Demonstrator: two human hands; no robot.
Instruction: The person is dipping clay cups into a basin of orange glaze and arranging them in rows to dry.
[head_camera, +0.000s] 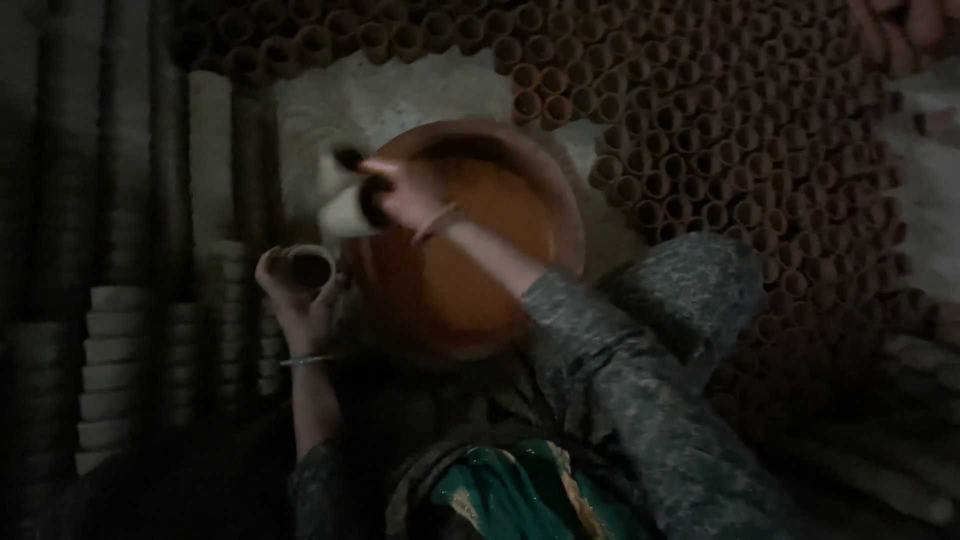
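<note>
My left hand (292, 292) is closed around a small clay cup (310, 268), mouth facing up, just left of a large round orange clay bowl (500, 215). My right hand (398, 192) reaches across the bowl's upper left rim and grips pale clay cups (338, 200), blurred by motion. A bangle sits on each wrist. My grey patterned sleeve (620, 380) runs from the lower right up to the right hand.
Several rows of reddish clay cups (740, 130) are stacked mouth-out on the right and along the top. Tall columns of pale nested cups (110, 370) stand at the left in deep shadow. A green cloth (510, 495) lies on my lap.
</note>
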